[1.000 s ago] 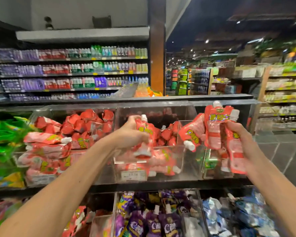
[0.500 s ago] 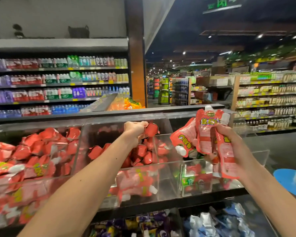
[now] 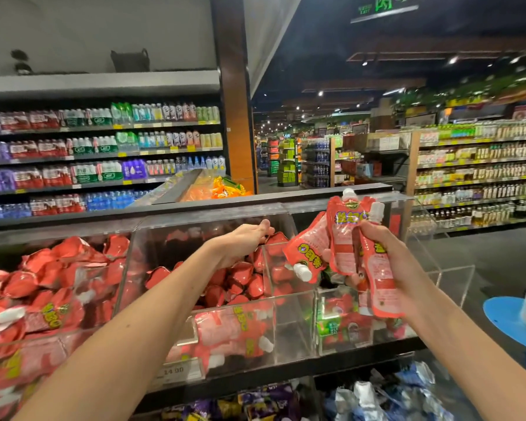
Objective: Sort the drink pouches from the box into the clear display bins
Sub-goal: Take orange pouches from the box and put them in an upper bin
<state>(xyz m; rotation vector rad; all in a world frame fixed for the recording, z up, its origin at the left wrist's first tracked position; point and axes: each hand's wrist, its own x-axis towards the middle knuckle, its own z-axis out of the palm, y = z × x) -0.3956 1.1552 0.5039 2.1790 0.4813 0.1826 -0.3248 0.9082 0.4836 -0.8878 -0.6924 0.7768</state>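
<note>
Your left fingers (image 3: 263, 227) lie loose and apart, empty, over the middle clear acrylic display bin (image 3: 295, 317), already well heaped with red foil pouches (image 3: 240, 278). Your right fingers (image 3: 367, 230) are clamped on a bundle of pink-red spouted drink pouches (image 3: 345, 238), not yet binned. The box is out of view; remainder unknown.

Left forearm (image 3: 152, 314) bare, stretched forward from lower left. Left hand (image 3: 240, 242) at full reach, fingers straight and close together, pointing away, nothing in it. Right forearm (image 3: 456, 338) bare, angled up from lower right. Right hand (image 3: 387, 262) held slightly lower, fingers curled round a bunch of pink-red spouted plastic drink pouches (image 3: 343, 238).
</note>
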